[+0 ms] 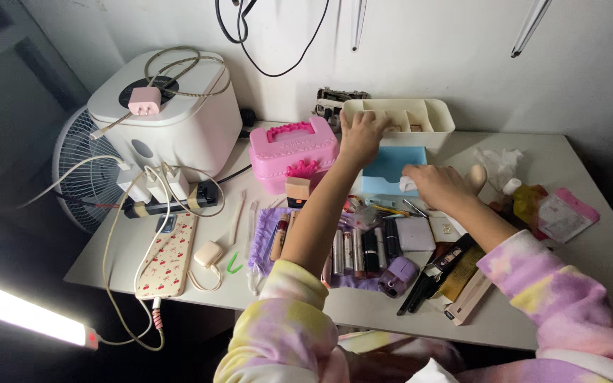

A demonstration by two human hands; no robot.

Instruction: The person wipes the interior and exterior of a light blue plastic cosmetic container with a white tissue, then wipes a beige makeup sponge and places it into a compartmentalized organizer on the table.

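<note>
Left grip: my left hand is up at the front-left corner of the cream divided organizer box, upper middle of the frame. Fingers curl over its rim; can't tell if I'm pinching anything small in there.

Right grip: my right hand is closed around a small white thing, maybe a wipe or a sponge, too small to say. It sits right at the lower edge of the blue pouch, centre frame.

Just beside: the pink toy-like case is left of my left wrist, and a beige makeup sponge sits just past my right knuckles.

Lower centre: a row of lipstick tubes lies on a purple cloth, with a purple compact and some dark pencils near the tabletop edge.

Left side: cherry-print phone on a cable, power strip and a white appliance in the upper left.

Step, my guess: looks like sorting cosmetics into the organizer, left hand steadying the box.

Next move, my guess: it'd call for lifting the white bit clear of the pouch and over the box wall into a free compartment without knocking the sponge.
</note>
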